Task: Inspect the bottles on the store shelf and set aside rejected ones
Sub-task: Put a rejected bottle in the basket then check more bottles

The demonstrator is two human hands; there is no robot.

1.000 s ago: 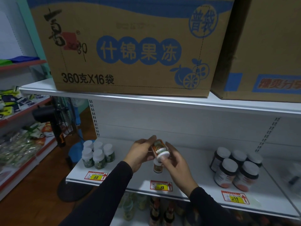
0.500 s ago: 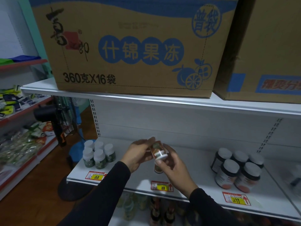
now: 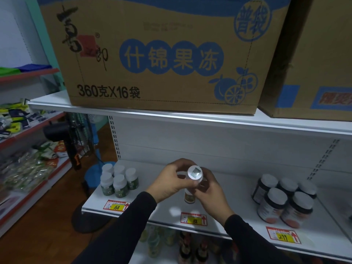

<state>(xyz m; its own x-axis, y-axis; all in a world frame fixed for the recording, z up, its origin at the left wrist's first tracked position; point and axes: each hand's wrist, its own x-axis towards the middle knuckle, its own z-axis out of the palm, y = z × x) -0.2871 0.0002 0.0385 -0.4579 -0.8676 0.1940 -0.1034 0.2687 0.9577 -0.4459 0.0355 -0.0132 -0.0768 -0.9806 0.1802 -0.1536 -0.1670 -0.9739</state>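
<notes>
I hold a small white-capped bottle (image 3: pixel 194 174) in both hands above the white shelf (image 3: pixel 171 210), its round white end with a silvery square turned toward me. My left hand (image 3: pixel 169 180) wraps its left side and my right hand (image 3: pixel 211 193) grips it from the right and below. Another small bottle (image 3: pixel 189 197) stands on the shelf just under my hands, mostly hidden. Several green-labelled white-capped bottles (image 3: pixel 118 181) stand at the shelf's left. Several dark jars with white lids (image 3: pixel 285 199) stand at the right.
Large cardboard boxes (image 3: pixel 152 54) sit on the upper shelf overhead. Price tags (image 3: pixel 193 219) line the shelf's front edge. More bottles (image 3: pixel 186 250) fill the shelf below. A black fan (image 3: pixel 66 134) and red-edged shelves of packets (image 3: pixel 24 161) are at the left.
I have turned the held bottle so that its round white end faces me instead of its orange label side. My hands have stayed over the middle of the shelf.
</notes>
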